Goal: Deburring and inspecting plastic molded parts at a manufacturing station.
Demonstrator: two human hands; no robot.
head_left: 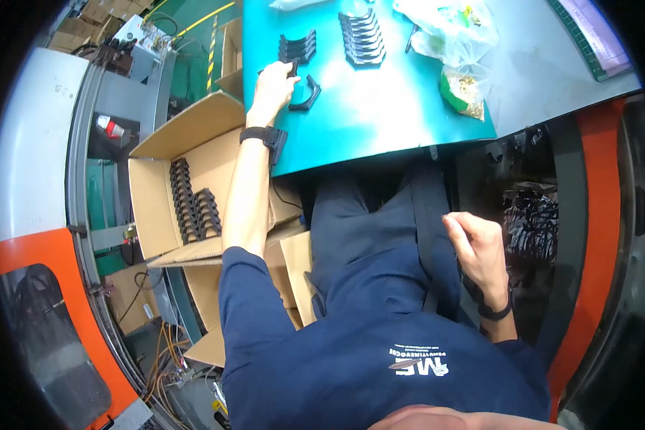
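My left hand (271,87) reaches out over the table's left edge, its fingers closed on a black curved bracket-like part (292,67), mostly hidden by the hand. Just right of that hand, a single black curved part (309,95) lies on the teal mat. Beyond the fingers sits a short stack of the same parts (297,47). A longer row of them (362,39) stands farther right. Over my right thigh, my right hand (479,247) is curled with thumb and forefinger together. Whatever its fingertips hold, if anything, is too small to name.
An open cardboard box (147,208) left of my forearm holds stacked black parts (186,204). Clear plastic bags (462,43) with small contents lie at the table's right, near a green-edged tray (577,32). Orange-and-grey machine panels (68,287) flank me.
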